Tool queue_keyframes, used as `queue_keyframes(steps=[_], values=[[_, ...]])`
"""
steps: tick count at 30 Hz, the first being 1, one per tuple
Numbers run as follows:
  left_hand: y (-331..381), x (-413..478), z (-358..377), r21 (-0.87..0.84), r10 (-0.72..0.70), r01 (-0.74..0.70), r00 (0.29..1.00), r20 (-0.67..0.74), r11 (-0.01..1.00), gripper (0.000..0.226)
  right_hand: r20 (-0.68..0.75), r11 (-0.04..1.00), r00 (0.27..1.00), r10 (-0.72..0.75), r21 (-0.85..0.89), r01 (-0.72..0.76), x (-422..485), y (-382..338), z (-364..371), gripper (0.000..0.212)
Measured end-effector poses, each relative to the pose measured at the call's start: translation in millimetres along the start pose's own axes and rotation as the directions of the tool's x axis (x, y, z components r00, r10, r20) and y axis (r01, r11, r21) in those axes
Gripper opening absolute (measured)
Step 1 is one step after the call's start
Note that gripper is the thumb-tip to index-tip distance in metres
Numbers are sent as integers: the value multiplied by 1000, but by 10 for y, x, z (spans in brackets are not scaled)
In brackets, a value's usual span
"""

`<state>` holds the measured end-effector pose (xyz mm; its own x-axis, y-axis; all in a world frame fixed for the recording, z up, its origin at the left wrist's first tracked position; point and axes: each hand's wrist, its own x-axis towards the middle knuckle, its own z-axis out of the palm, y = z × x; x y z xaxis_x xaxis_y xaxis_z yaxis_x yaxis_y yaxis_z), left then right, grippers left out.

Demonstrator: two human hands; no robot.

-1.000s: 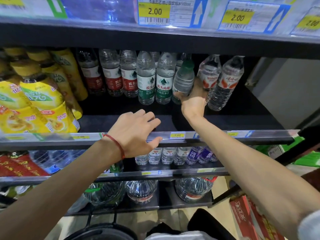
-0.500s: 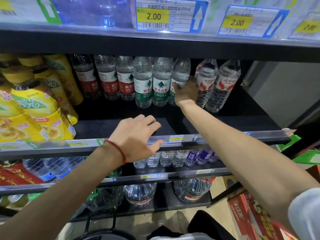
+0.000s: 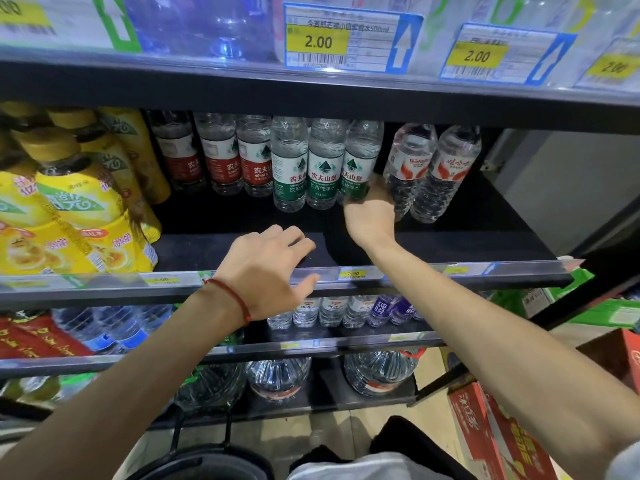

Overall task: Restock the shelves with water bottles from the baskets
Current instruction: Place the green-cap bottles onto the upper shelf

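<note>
My right hand point(image 3: 370, 216) reaches deep into the black middle shelf point(image 3: 433, 244) and grips the base of a green-labelled water bottle point(image 3: 360, 157). That bottle stands upright as the third in a row of green-labelled bottles point(image 3: 304, 164). My left hand point(image 3: 268, 268), with a red string on its wrist, rests on the shelf's front rail with relaxed fingers and holds nothing. Only the dark rim of a basket point(image 3: 194, 462) shows at the bottom edge.
Red-labelled water bottles point(image 3: 225, 157) stand left of the green row, and two clear bottles with orange-red labels point(image 3: 433, 171) stand right of it. Yellow drink bottles point(image 3: 69, 209) fill the shelf's left end. Lower shelves hold small bottles point(image 3: 332, 310) and large jugs point(image 3: 377, 372). A red carton point(image 3: 498, 434) lies at lower right.
The green-labelled bottle was tilted in my right hand and has been pushed back and stood upright beside the other two. My left hand has stayed on the rail.
</note>
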<state>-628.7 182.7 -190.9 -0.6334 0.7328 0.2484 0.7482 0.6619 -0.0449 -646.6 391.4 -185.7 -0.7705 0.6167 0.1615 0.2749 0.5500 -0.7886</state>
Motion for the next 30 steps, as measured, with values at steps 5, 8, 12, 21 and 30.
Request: queue_keyframes(steps=[5,8,12,21,30], values=[[-1,-18,-132,29,-15,14,999,40,999,63,208,842,952,-226,-449,298,-556,94,-500,33],[76,-38,-262,3,-6,6,999,34,1000,61,282,729,915,-290,-555,402,-751,208,-752,32],[247,-80,-431,18,-38,36,994,104,999,60,341,608,861,-377,-610,508,-981,386,-1054,35],[936,-480,-511,47,-235,231,965,113,972,46,434,493,738,-516,-554,671,-1281,733,-1508,29],[2157,-1269,-472,93,-639,637,769,-13,765,31,584,421,471,-661,-231,877,-1591,899,-1834,32]])
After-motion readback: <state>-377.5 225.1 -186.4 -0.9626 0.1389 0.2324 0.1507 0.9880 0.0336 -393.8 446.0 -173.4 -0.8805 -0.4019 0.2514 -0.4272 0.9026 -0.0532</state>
